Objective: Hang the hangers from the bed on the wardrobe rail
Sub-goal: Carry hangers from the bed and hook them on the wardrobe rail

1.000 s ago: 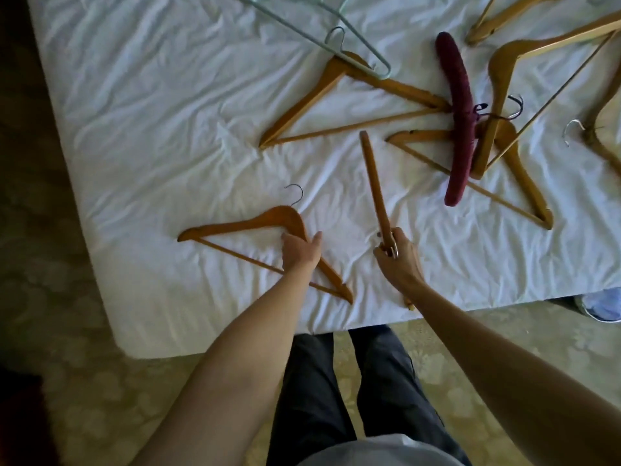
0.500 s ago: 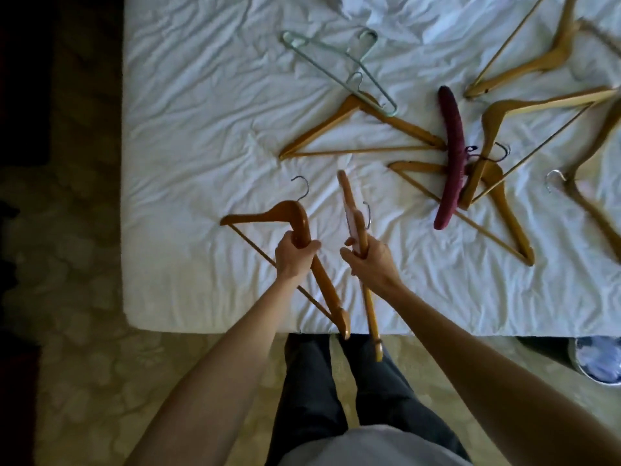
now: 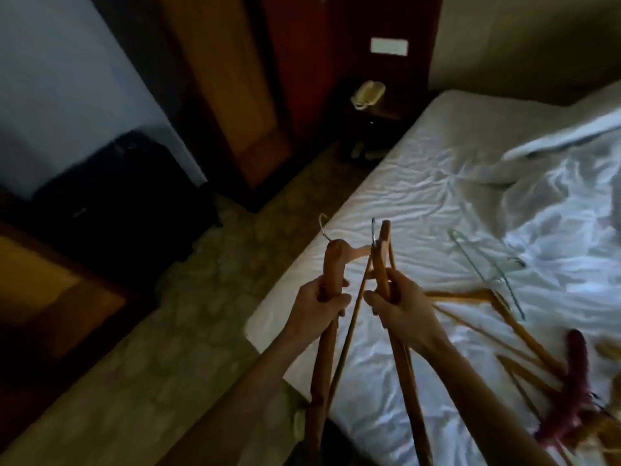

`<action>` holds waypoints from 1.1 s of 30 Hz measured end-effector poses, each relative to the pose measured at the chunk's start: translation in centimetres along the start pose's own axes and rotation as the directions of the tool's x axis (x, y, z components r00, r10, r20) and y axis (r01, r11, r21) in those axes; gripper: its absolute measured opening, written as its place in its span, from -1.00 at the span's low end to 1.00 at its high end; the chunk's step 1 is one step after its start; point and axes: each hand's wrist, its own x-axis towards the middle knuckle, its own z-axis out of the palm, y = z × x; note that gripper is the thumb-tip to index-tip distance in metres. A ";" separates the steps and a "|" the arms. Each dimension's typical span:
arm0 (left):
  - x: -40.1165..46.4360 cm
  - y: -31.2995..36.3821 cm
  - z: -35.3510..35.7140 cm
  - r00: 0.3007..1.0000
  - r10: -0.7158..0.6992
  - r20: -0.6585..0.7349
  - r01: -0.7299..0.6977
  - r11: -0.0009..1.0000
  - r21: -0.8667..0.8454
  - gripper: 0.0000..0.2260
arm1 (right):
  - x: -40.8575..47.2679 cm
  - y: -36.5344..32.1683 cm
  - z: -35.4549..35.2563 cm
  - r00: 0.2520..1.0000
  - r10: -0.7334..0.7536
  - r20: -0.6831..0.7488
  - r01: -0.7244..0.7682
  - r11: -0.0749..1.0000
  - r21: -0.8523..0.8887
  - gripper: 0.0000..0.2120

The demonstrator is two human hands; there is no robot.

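Room: dim bedroom, wardrobe [image 3: 232, 79] far left, bed [image 3: 420, 203] at right w/ white sheet.
L hand [image 3: 317, 306]: fingers clamped on wooden hanger [image 3: 331, 264], lifted off bed.
R hand [image 3: 398, 306]: fingers clamped on 2nd wooden hanger [image 3: 383, 260].
Bed: more hangers [image 3: 487, 297] near right.

A dim bedroom, seemingly in a hotel: a bed [image 3: 420, 183] with rumpled white sheets stands near a wooden wardrobe [image 3: 232, 95]. A corded telephone [image 3: 368, 93] rests on a dark nightstand [image 3: 373, 126], and a black suitcase [image 3: 117, 196] stands against the wall.
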 end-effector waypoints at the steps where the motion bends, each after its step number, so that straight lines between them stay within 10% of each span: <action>1: -0.3 0.6 -2.3 0.998 -0.004 -0.063 0.002 0.999 -0.033 -0.88 | 1.0 -2.2 1.2 0.998 -0.054 0.024 0.054 0.999 -0.001 -0.82; 12: -6.8 1.8 -32.8 0.760 0.145 -0.633 -0.223 0.974 -0.044 -0.87 | 8.0 -26.8 24.8 0.808 -0.387 0.445 0.317 0.921 0.226 -0.75; 33: -19.5 -4.1 -87.2 0.352 0.082 -0.932 -0.283 0.959 -0.022 -0.82 | 11.6 -59.7 74.1 0.487 -0.538 0.688 0.447 0.830 0.334 -0.75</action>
